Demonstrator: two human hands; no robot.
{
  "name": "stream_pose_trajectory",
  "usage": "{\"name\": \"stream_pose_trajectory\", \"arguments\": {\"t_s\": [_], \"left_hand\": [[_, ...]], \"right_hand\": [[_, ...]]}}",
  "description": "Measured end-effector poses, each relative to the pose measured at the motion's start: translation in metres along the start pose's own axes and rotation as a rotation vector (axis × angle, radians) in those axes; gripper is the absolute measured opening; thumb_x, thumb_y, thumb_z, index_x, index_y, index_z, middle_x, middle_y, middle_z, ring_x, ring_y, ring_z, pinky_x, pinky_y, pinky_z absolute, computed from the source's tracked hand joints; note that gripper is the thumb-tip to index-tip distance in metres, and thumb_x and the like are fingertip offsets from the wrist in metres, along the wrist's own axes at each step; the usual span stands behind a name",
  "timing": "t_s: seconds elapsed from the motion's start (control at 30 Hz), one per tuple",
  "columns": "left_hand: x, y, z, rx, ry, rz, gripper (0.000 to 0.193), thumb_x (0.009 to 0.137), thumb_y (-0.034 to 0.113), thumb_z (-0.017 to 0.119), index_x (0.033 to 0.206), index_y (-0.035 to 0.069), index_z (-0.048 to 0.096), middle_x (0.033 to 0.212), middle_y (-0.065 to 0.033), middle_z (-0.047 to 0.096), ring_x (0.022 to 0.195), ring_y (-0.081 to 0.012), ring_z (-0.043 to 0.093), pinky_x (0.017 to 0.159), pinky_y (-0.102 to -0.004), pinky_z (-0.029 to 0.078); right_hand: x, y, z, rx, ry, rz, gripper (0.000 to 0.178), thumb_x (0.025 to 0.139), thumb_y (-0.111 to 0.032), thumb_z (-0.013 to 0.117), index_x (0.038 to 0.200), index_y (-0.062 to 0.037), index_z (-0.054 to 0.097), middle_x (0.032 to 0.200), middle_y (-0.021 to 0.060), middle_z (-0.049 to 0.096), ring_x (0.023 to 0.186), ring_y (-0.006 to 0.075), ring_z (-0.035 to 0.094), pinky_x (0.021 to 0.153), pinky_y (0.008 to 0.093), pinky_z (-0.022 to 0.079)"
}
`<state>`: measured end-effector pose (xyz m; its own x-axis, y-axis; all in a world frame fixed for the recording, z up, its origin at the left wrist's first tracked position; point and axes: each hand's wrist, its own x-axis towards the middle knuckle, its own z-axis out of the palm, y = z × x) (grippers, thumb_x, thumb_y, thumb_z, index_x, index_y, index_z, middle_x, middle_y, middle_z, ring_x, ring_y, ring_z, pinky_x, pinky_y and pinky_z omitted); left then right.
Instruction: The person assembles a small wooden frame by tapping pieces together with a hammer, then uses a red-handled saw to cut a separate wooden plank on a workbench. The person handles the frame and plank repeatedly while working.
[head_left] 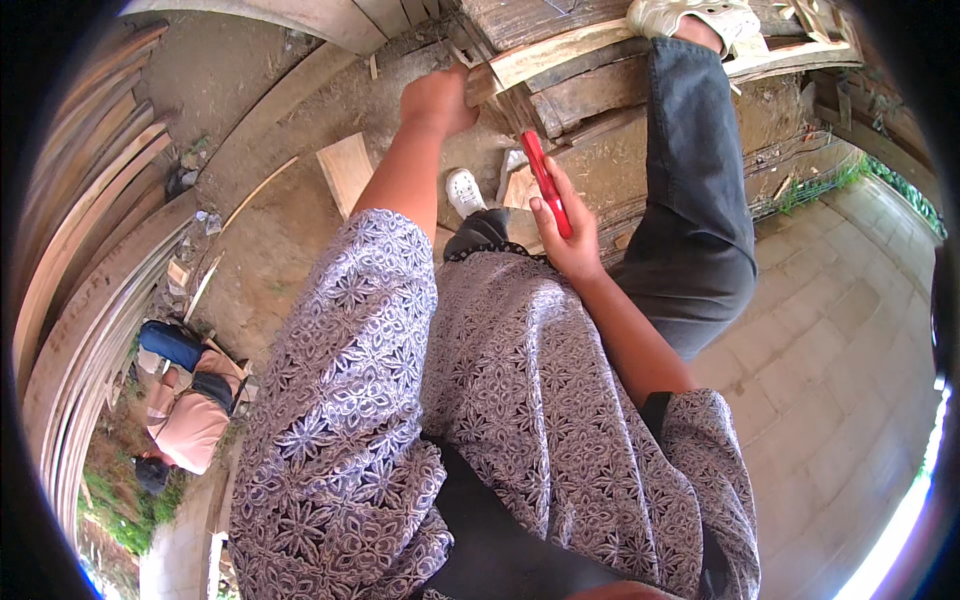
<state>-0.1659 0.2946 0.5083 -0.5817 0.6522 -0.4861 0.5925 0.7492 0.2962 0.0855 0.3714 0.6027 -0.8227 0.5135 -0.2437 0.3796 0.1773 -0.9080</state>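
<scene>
My left hand (438,102) is closed around the near end of a pale wooden plank (560,52), which lies across a rough timber bench (590,100). My right hand (572,228) grips a slim, elongated red tool (545,180) that points up and away from me, just short of the bench. Its exact kind does not show. On the plank's far part rests my right foot in a cream clog (690,16), while my other foot, in a white shoe (464,192), stands on the ground below.
Long boards (90,250) are stacked along the left. A short wood offcut (345,168) and thin strips lie on the dirt floor (270,220). At lower left another person (195,410) is bent low. Paving (820,300) spreads out on the right.
</scene>
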Motion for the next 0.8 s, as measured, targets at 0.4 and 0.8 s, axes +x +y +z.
{"name": "stream_pose_trajectory", "arguments": {"t_s": [0.4,0.8], "left_hand": [[0.003,-0.006,0.005,0.033,0.078,0.029,0.048,0.076,0.035,0.074,0.116,0.01,0.062,0.096,-0.0179,0.073,0.089,-0.038,0.071,0.078,-0.0509,0.057],[-0.006,0.005,0.007,0.009,0.11,-0.06,0.038,0.078,0.031,0.071,0.108,0.01,0.061,0.096,-0.0125,0.073,0.088,-0.0316,0.072,0.074,-0.0456,0.058]], "right_hand": [[0.044,-0.049,-0.013,-0.013,0.106,-0.031,0.044,0.093,-0.014,0.066,0.136,-0.0046,0.059,0.105,0.0199,0.073,0.091,0.0166,0.07,0.08,0.0299,0.053],[0.114,-0.114,-0.013,-0.012,0.046,0.001,0.033,0.089,-0.017,0.066,0.12,-0.004,0.069,0.105,0.0202,0.072,0.095,0.0277,0.073,0.084,0.0333,0.054]]}}
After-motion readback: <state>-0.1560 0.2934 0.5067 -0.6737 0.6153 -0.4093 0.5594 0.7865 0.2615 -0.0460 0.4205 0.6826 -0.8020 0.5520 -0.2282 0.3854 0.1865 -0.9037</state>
